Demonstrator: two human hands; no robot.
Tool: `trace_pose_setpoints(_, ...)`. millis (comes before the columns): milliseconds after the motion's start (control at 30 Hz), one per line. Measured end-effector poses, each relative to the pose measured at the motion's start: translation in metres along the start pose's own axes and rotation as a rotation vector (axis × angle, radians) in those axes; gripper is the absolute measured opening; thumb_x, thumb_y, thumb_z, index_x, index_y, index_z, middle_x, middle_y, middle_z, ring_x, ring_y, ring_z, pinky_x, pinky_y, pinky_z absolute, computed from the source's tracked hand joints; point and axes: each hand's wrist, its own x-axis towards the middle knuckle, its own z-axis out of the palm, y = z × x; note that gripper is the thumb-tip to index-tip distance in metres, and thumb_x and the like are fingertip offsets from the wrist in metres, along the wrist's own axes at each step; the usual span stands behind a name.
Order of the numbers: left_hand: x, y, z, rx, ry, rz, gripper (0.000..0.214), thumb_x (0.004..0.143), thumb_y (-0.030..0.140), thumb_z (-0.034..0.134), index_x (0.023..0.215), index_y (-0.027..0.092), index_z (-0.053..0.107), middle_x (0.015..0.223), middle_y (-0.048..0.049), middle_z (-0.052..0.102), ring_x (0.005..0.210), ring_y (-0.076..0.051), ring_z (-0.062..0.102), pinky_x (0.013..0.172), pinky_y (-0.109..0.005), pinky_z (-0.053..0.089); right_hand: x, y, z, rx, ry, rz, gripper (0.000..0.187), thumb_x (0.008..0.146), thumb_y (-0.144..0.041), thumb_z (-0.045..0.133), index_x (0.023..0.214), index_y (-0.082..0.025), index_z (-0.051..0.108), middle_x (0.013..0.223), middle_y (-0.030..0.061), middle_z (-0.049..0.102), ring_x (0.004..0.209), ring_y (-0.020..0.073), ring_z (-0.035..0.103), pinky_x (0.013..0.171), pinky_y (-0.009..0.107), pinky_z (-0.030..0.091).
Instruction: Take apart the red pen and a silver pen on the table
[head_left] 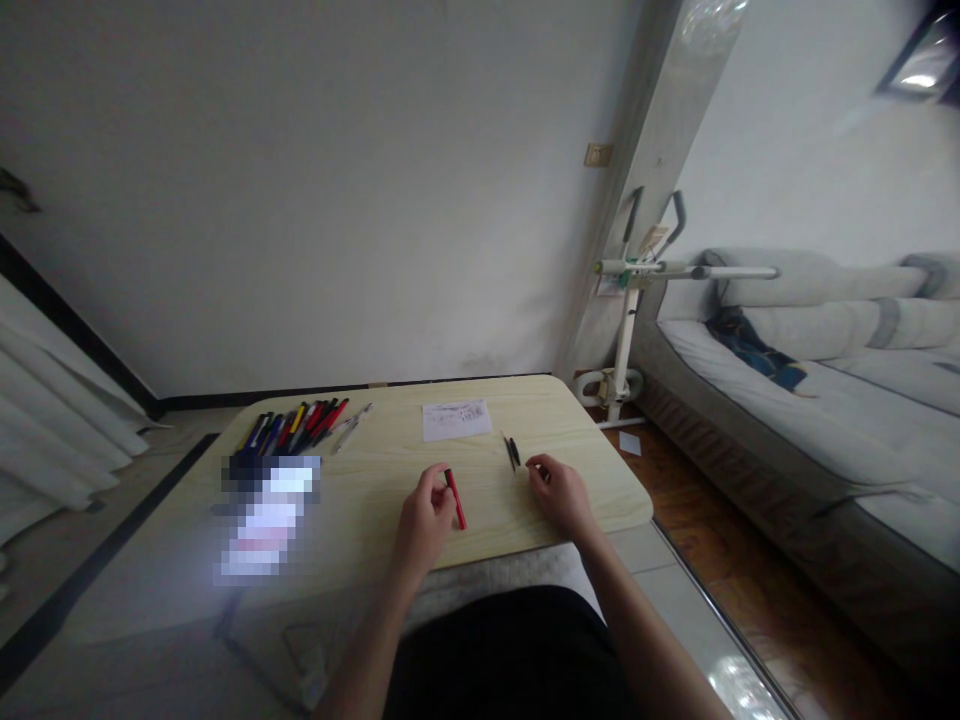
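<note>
My left hand point(429, 510) is closed around a red marker point(456, 500) with a dark upper end, held tilted just above or against the table near its front edge. To the right, my right hand point(555, 492) rests low over the table with thumb and fingers pinched together; whatever may be between the fingertips is too small to name. Just left of those fingertips lie a black pen point(514, 452) and a thinner dark stick-like piece beside it. Beyond the hands, a white sheet of paper point(456, 420) with dark drawing or writing lies flat.
Several markers and pens point(296, 425) are heaped at the table's back left, with clear-bodied pens point(350, 428) beside them. A bright blurred-out device point(270, 520) is at the left. The pale wooden table point(375, 530) has rounded corners. A white exercise machine point(626, 330) and a sofa point(787, 400) stand to the right.
</note>
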Motion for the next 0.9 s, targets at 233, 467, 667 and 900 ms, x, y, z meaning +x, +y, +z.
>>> trace_pose_setpoints(233,0.000,-0.006,0.000,0.116,-0.046,0.007,0.029,0.075,0.023,0.049,0.104,0.021,0.052,0.070,0.0008,0.059,0.061,-0.013,0.056,0.060,-0.023,0.043,0.000,0.000,0.000,0.003,-0.002,0.007,0.021,0.079,-0.027,0.045,0.088,-0.023,0.063,0.071,0.0011,0.066,0.064,0.0151,0.059,0.057,0.023,0.036)
trace_pose_setpoints(467,0.013,-0.003,0.005,0.349,-0.099,0.011,0.028,0.078,0.019,0.046,0.106,0.022,0.049,0.072,0.0010,0.060,0.062,-0.011,0.056,0.059,-0.020,0.041,0.001,0.000,0.000,-0.009,-0.010,0.024,0.021,0.078,-0.028,0.046,0.088,-0.023,0.064,0.069,0.0014,0.066,0.063,0.0153,0.059,0.058,0.023,0.037)
trace_pose_setpoints(667,0.042,0.011,0.022,0.640,-0.238,0.039,0.029,0.077,0.015,0.047,0.105,0.022,0.049,0.075,-0.0010,0.063,0.065,-0.013,0.058,0.057,-0.021,0.037,0.001,0.000,0.000,-0.009,-0.011,0.023,0.020,0.078,-0.027,0.046,0.086,-0.023,0.064,0.069,0.0013,0.066,0.063,0.0150,0.059,0.057,0.022,0.037)
trace_pose_setpoints(900,0.071,0.020,0.046,0.858,-0.297,0.050,0.027,0.079,0.017,0.044,0.105,0.019,0.049,0.083,-0.0069,0.065,0.075,-0.018,0.060,0.063,-0.025,0.039,0.002,-0.002,0.000,-0.001,-0.012,0.022,0.019,0.078,-0.026,0.047,0.085,-0.024,0.064,0.067,0.0005,0.066,0.063,0.0148,0.059,0.057,0.022,0.036)
